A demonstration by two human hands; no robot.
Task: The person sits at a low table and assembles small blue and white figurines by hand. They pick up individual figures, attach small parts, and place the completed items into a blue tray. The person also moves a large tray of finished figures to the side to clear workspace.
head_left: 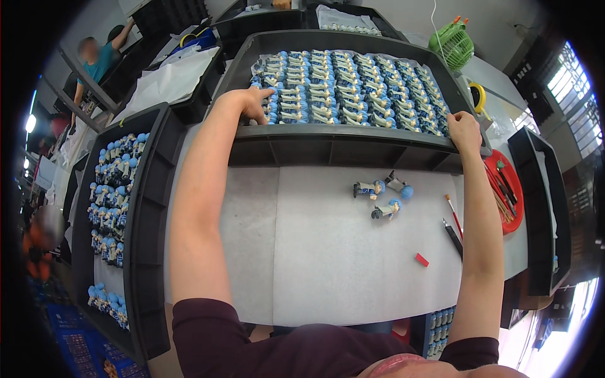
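Observation:
A large dark grey plastic tray (328,130) at the far side of the table holds rows of small figurines (321,94) with blue heads, lying closely packed. My left hand (253,104) reaches over the tray's near left corner. Its fingers are apart, with the fingertips at the leftmost row of figurines. At the near right corner, my right hand (464,131) is closed on the tray's rim, knuckles up. Three loose figurines lie on the white sheet in front of the tray: one on its side (365,189), one beside it (398,184), and one nearer me (386,210).
A paintbrush (453,214), a black pen-like craft knife (451,236) and a red block (421,259) lie on the white sheet (340,271). A red tool basket (518,189) stands right, a figurine tray (142,252) left. Behind are a green fan (452,44) and a person (97,62).

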